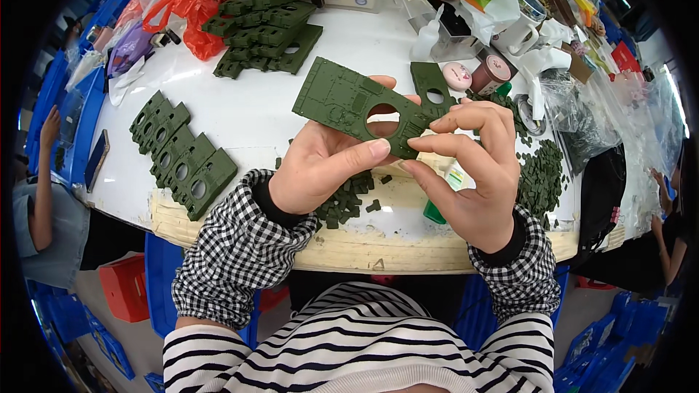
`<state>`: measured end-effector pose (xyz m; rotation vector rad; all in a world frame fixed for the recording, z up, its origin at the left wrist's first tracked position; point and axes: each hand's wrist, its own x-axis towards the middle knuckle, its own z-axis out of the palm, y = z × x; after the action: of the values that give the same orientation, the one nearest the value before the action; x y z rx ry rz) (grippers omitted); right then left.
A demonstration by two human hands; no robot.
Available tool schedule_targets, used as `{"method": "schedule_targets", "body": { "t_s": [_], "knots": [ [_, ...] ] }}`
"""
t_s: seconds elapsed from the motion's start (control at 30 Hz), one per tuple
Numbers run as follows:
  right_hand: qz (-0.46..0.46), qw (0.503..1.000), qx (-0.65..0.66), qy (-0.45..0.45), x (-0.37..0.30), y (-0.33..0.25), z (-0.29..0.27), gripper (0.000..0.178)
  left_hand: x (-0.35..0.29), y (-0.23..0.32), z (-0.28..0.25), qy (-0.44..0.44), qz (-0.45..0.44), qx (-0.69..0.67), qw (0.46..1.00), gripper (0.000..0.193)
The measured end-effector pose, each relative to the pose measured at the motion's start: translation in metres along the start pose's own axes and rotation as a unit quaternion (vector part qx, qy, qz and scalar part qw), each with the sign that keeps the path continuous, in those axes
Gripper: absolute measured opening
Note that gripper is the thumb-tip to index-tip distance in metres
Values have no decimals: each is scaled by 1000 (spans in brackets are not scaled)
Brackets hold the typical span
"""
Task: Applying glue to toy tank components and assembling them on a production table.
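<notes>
My left hand point(320, 164) holds a dark green plastic model tank hull plate point(338, 98) tilted above the table, thumb on its near edge and fingers behind it. A large round hole pierces the plate near its right end. At that end, the fingertips of my right hand point(473, 164) are bent together against the plate; whether a tiny part sits between them is hidden. Below my hands lies a pile of small green parts point(346, 200). A small bottle with a green cap point(435, 212) lies partly behind my right hand. Another green plate point(432, 87) rests just beyond.
Stacked green plates stand at the far left point(266, 36) and in a row at the left point(182, 153). Many small green pieces point(540, 182) heap at the right. A white squeeze bottle point(426, 36), a pink round lid point(457, 76) and a red plastic bag point(200, 11) stand farther back.
</notes>
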<state>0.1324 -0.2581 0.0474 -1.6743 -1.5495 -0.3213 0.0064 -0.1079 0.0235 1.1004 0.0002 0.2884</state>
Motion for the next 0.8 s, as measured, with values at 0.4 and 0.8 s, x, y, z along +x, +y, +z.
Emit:
{"method": "schedule_targets", "body": {
  "t_s": [0.4,0.8],
  "knots": [
    [-1,1000,11,-14,4,-4,-4,33,0,3,1,2,-19,-32,999,63],
    [276,871,405,-16,3,8,-9,36,-2,11,-11,-155,-176,-104,966,58]
  ]
}}
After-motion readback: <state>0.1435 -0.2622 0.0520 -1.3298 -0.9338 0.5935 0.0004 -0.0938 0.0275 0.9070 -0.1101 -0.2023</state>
